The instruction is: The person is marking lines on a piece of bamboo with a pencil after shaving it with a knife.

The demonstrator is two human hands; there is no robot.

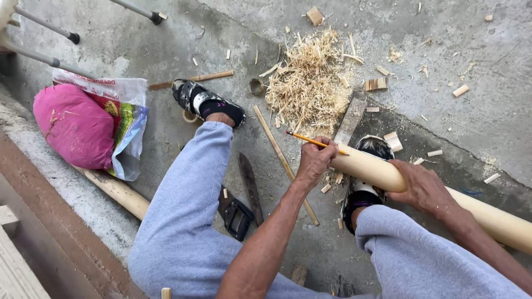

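Bamboo pole [443, 194] lies across the right knee, its end over the right shoe [368, 166]. Right hand [424, 188] clamps the pole; left hand [316, 160] pinches a pencil [310, 141] at its end. Marking cleanly likely needs a steady pole; shavings [307, 83] lie beyond.

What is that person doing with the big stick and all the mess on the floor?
A person sits over a concrete floor. Their left hand holds a yellow pencil at the end of a pale bamboo pole, and their right hand steadies the pole. A pile of shavings, a machete and a handsaw lie nearby.
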